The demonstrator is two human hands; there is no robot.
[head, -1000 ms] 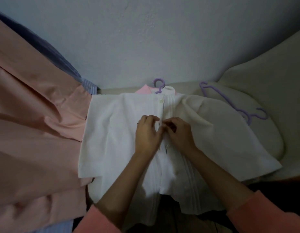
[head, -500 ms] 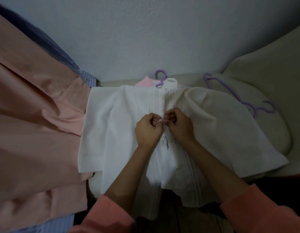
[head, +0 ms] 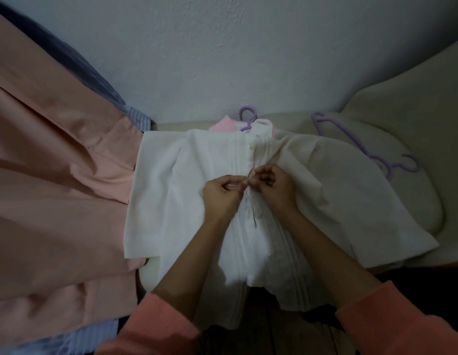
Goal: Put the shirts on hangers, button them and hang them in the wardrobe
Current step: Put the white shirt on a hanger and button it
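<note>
A white shirt (head: 171,201) of thin, soft cloth lies flat, face up, on a pale cushion (head: 415,201) — collar at the far end, hem at the near end, so its long axis runs near to far. Narrow pintucks run in raised lines along both sides of the button strip. The top button (head: 251,146) is closed; lower ones sit unfastened along the open front. A purple hanger (head: 247,116) hook, a smooth plastic curve, pokes out past the collar, with a pink garment (head: 222,125) just under it.

Both hands meet at the strip, mid-chest. The left hand (head: 221,198) has its grip narrow, thumb and fingers pinching the left edge of the cloth; the right hand (head: 275,187) pinches the right edge, fingers curled. Whether a button sits between the fingertips I cannot tell.

A second hanger (head: 363,147) lies on the cushion to the right. At left drapes a broad peach cloth (head: 56,188), smooth with soft folds, over a blue striped one (head: 137,119). A rough-textured pale wall (head: 222,47) stands beyond — the light is dim.
</note>
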